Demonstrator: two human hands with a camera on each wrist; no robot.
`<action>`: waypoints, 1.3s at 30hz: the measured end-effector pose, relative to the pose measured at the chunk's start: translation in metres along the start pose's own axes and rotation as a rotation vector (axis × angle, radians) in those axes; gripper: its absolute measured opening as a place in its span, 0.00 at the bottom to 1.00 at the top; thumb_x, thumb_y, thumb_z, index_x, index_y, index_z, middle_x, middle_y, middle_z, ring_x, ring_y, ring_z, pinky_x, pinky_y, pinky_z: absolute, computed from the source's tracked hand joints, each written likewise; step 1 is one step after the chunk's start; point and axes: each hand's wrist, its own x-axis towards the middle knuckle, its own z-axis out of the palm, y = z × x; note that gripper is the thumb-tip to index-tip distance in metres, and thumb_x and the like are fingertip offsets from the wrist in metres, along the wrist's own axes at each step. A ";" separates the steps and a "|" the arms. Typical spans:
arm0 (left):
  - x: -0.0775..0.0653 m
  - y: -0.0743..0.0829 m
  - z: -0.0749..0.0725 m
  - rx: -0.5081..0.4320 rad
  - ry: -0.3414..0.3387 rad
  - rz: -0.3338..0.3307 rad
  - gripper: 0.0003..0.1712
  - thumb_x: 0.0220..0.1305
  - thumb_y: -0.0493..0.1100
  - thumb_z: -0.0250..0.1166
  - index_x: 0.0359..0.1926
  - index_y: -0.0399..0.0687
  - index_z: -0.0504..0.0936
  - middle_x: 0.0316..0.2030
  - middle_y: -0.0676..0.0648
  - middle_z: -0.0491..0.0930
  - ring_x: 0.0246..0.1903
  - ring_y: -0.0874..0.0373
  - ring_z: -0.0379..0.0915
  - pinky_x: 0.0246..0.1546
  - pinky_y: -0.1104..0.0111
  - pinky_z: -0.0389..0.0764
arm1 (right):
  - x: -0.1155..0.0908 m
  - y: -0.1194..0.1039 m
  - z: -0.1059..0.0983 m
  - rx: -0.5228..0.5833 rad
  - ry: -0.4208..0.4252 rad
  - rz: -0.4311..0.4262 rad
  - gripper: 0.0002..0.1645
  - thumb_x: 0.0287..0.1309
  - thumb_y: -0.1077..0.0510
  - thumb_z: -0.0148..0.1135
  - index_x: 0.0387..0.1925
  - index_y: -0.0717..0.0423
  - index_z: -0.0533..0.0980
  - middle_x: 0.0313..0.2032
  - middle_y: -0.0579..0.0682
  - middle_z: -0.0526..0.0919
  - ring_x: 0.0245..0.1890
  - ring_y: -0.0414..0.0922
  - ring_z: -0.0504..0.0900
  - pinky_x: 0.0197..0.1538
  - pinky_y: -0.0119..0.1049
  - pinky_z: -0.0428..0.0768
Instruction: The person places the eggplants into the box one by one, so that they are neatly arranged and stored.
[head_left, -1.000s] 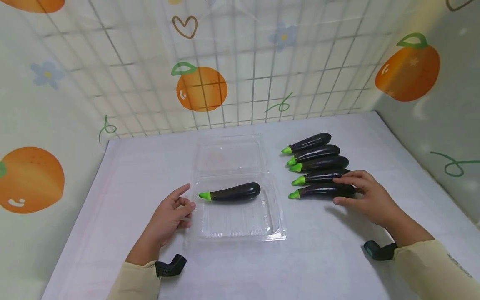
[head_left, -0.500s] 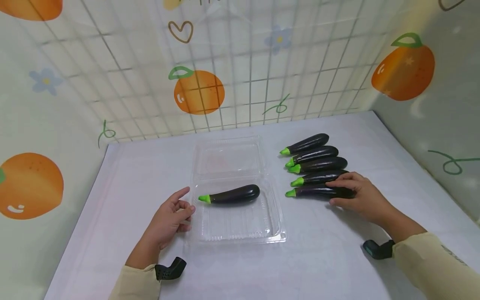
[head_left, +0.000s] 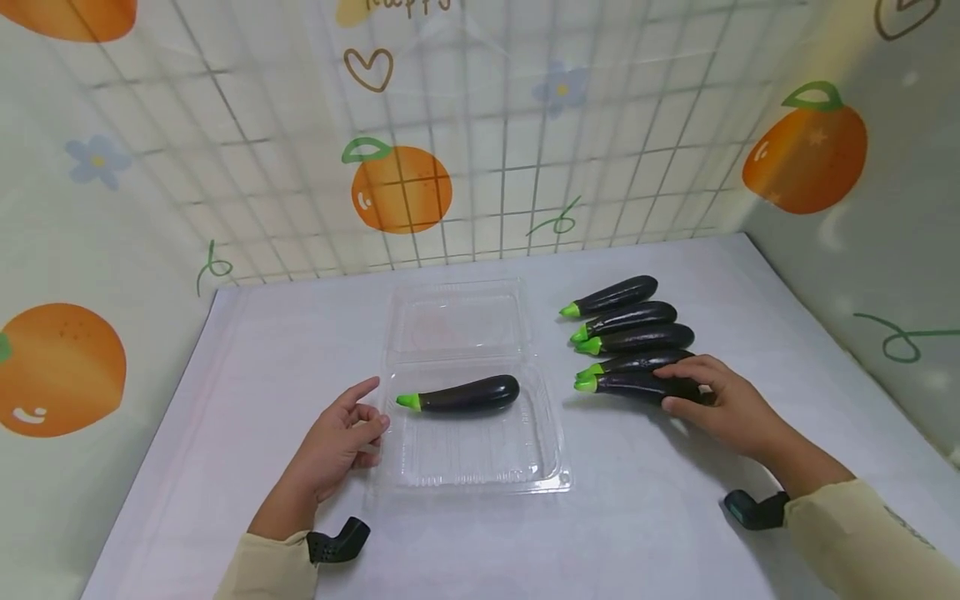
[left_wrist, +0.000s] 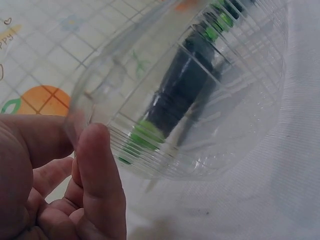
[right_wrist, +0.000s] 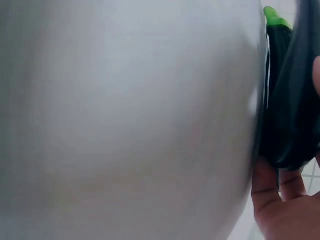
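Left hand (head_left: 337,442): fingers parted, touching clear box (head_left: 480,454)
Right hand (head_left: 738,412): fingers pinching nearest eggplant (head_left: 628,384)
Eggplant's thick end: partly hidden

Booth-like nook: fruit-print walls (head_left: 480,125) around white table (head_left: 465,546)

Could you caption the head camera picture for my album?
The right hand grips an eggplant beside four more; the left hand holds the edge of an open clear container with another inside.
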 end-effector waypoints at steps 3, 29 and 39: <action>0.000 0.000 0.000 0.000 0.002 -0.001 0.40 0.71 0.38 0.63 0.78 0.59 0.58 0.41 0.49 0.71 0.36 0.58 0.73 0.29 0.71 0.82 | 0.000 -0.002 -0.001 0.007 0.018 -0.024 0.25 0.63 0.49 0.70 0.60 0.49 0.78 0.61 0.56 0.73 0.58 0.53 0.71 0.48 0.31 0.77; 0.003 -0.004 0.001 -0.025 0.009 -0.014 0.40 0.70 0.36 0.64 0.77 0.57 0.60 0.40 0.49 0.72 0.35 0.58 0.74 0.28 0.70 0.81 | 0.025 -0.076 0.019 0.291 0.067 -0.166 0.24 0.62 0.57 0.71 0.59 0.52 0.79 0.55 0.48 0.72 0.47 0.40 0.74 0.42 0.23 0.78; 0.005 -0.004 0.000 -0.029 0.002 -0.004 0.40 0.70 0.37 0.65 0.77 0.58 0.60 0.41 0.48 0.72 0.35 0.57 0.73 0.29 0.70 0.81 | 0.039 -0.112 0.040 0.391 0.024 -0.236 0.22 0.58 0.59 0.74 0.56 0.51 0.82 0.49 0.48 0.73 0.42 0.43 0.72 0.34 0.29 0.77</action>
